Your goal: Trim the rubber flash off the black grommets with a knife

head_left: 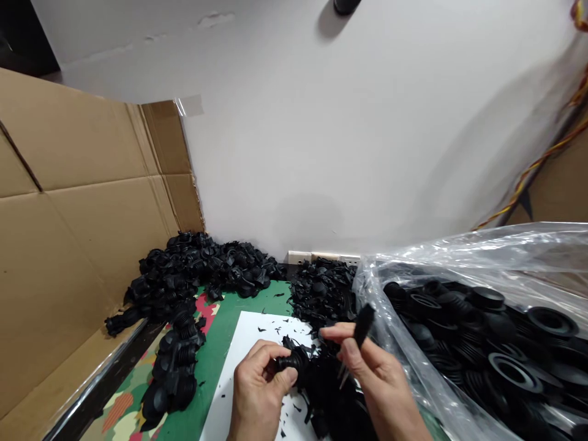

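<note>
At the lower middle of the frame, the left hand point(260, 392) has its thumb and fingers clamped on a ribbed black part point(296, 361), which is held over the right portion of a white sheet point(227, 383). Just to its right, the right hand point(383, 380) is closed on a dark-handled tool point(364, 324); the handle sticks up past the thumb, and two thin metal prongs point(343, 375) show below, so it is probably tweezers, though the grip hides much of it. The two hands are near each other but apart.

Between and below them, at the bottom centre, lies a dark pile point(337, 398) whose separate pieces are hard to make out. Small black scraps point(278, 329) are scattered on the white sheet, which lies on the green surface point(261, 300). A patch of camouflage pattern point(124, 401) shows at the lower left.

Left of centre, a large heap of black parts point(220, 263) spreads against a cardboard panel point(92, 233), and a line of ribbed pieces point(177, 364) runs down from it toward the lower left. Right of the heap, a mound of black trimmings point(321, 288) sits in front of white sockets point(299, 257) at the foot of the pale wall point(321, 122).

On the right side, a clear plastic bag point(390, 343) holds many round black pieces point(487, 297). A twisted cord point(528, 177) slants down from the upper right.
</note>
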Available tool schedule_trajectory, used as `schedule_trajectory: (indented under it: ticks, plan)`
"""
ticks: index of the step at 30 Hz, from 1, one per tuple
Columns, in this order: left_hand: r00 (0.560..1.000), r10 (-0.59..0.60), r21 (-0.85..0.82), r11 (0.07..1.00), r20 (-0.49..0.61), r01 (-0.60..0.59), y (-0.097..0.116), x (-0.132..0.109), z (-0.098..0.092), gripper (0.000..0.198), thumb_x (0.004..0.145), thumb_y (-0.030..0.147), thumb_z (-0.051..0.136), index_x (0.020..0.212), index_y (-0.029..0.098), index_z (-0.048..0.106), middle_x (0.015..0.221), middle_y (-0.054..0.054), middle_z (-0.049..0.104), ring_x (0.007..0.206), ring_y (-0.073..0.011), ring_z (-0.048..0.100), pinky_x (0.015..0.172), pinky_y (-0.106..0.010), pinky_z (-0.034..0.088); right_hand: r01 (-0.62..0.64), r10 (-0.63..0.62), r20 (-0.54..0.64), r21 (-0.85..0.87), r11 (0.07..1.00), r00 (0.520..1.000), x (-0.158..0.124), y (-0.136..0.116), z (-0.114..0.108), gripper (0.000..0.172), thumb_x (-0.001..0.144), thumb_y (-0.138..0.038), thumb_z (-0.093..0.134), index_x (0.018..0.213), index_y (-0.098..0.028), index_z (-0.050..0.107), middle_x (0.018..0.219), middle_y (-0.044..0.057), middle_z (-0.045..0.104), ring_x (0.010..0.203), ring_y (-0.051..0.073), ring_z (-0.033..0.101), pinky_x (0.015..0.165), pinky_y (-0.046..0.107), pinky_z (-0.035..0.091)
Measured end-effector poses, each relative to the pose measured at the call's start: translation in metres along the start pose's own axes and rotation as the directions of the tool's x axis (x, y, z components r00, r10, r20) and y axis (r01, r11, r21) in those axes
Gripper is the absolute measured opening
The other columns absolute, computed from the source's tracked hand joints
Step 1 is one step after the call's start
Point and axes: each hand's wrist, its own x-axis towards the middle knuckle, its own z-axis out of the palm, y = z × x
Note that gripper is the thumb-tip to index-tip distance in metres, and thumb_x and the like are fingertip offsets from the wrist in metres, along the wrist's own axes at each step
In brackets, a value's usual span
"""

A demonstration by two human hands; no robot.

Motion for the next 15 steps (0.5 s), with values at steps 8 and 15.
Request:
schedule_trajectory:
  ticks: [8,15]
  plan:
    - [0.996,0.089,0.078,0.993,-0.001,-0.088,0.002,-0.001,-0.001,0.014,0.061,0.012,0.064,0.068,0.021,0.072,0.071,-0.002,0.064,0.060,-0.0183,0.056,0.054,-0.026,0.045,-0.064,0.048,0.108,0.143,0.988,0.993,-0.004,-0.001,0.003,0.044,0.072,-0.059,0.064,0.085,-0.016,0.066,0.046,-0.001,0.053,0.047,0.015,0.049,0.049,0.026,0.038]
    - [0.990,0.131,0.106,0.985,0.058,-0.136,-0.002,-0.003,0.001,0.014,0.065,0.010,0.062,0.070,0.020,0.070,0.071,-0.001,0.062,0.061,-0.0166,0.055,0.055,-0.024,0.043,0.089,-0.091,0.007,0.139,0.986,0.996,-0.011,0.008,0.014,0.031,0.067,-0.050,0.072,0.073,-0.019,0.068,0.081,0.007,0.063,0.066,0.020,0.059,0.059,0.031,0.049]
